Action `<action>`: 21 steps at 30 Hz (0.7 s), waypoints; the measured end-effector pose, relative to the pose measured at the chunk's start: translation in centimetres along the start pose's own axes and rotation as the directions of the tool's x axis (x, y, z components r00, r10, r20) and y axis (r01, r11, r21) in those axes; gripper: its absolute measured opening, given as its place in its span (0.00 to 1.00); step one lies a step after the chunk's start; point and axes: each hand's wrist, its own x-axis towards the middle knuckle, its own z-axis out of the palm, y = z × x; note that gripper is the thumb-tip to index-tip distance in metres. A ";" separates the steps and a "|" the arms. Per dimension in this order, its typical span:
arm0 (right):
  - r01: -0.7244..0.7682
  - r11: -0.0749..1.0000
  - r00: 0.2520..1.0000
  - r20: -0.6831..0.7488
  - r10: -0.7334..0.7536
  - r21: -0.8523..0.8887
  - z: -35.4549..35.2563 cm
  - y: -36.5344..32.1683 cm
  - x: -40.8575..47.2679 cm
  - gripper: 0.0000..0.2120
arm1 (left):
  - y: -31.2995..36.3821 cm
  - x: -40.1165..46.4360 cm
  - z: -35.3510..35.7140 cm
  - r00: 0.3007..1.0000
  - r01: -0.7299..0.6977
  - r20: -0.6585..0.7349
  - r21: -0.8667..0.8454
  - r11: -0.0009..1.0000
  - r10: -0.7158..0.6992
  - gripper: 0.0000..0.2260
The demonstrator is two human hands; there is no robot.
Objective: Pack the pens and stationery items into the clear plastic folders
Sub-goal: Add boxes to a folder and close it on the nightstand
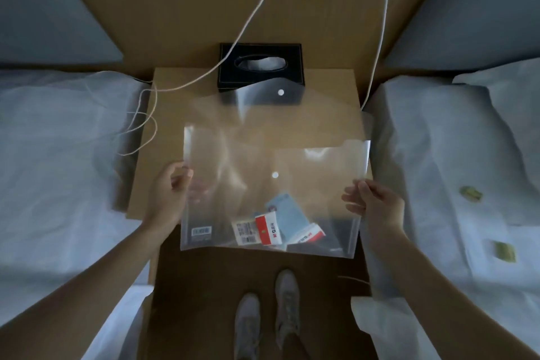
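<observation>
Black tissue box (261,67) sits behind the clear folder (271,184), beds either side. Left hand (169,199) and right hand (377,203) pinch its side edges, holding it over the nightstand (175,90); stationery packs (273,228) lie at its bottom.

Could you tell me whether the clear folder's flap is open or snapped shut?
Open: the clear folder has its flap raised, snap apart.

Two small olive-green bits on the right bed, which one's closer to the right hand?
The upper olive-green piece, further up the right bed; it lies just right of the right hand. The lower olive-green piece sits farther down and out.
</observation>
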 end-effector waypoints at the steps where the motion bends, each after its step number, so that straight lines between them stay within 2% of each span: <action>1: -0.007 1.000 1.000 0.008 0.007 -0.003 0.1 0.4 0.9 0.06 | -0.4 0.7 0.6 1.000 0.000 -0.001 0.003 1.000 0.000 0.06; 10: -0.040 0.989 0.992 0.112 0.056 -0.144 0.7 2.3 7.6 0.06 | -2.3 6.6 5.5 0.996 0.005 -0.090 0.073 0.997 0.001 0.03; 14: 0.015 0.947 0.990 0.138 0.031 -0.320 0.1 3.4 9.1 0.07 | -2.4 8.7 6.5 0.989 -0.019 -0.135 0.258 0.966 0.055 0.05; 18: 0.119 0.867 0.981 0.190 -0.029 -0.483 -0.4 3.3 10.0 0.11 | -2.3 8.1 7.9 0.974 -0.059 -0.149 0.555 0.830 0.169 0.19; 20: 0.168 0.847 0.977 0.202 -0.073 -0.505 -0.1 2.6 10.4 0.15 | -1.5 6.5 9.2 0.930 -0.196 -0.098 0.681 0.705 0.354 0.25; 21: 0.188 0.838 0.975 0.203 -0.095 -0.511 0.2 2.3 10.8 0.17 | -1.1 5.5 10.0 0.891 -0.308 -0.020 0.705 0.638 0.453 0.25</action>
